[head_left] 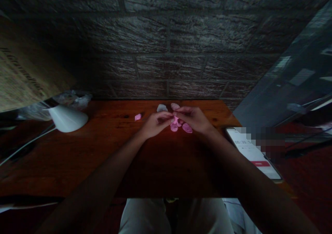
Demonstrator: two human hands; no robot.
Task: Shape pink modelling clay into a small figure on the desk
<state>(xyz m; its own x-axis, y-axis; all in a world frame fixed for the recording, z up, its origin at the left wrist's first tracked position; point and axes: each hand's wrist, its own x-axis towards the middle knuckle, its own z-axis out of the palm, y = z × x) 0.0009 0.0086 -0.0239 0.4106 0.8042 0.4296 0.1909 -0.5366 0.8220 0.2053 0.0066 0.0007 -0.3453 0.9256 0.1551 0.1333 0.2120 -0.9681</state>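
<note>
My left hand (156, 122) and my right hand (194, 118) meet at the far middle of a dark wooden table (109, 158). Both pinch a small pink piece (176, 120) between their fingertips. Under and beside them lie loose pink petal-like pieces (187, 128), one pale piece (162, 108) just beyond my left hand, another pink one (175, 106) next to it, and a lone pink bit (138, 117) further left. What exactly the fingers hold is too small to name with certainty.
A white lamp (67, 118) with a cord stands at the left, crumpled clear plastic (72, 98) behind it. A lit phone (252, 152) lies at the table's right edge. A brick wall (168, 54) rises behind; a cardboard box (23, 75) leans at left.
</note>
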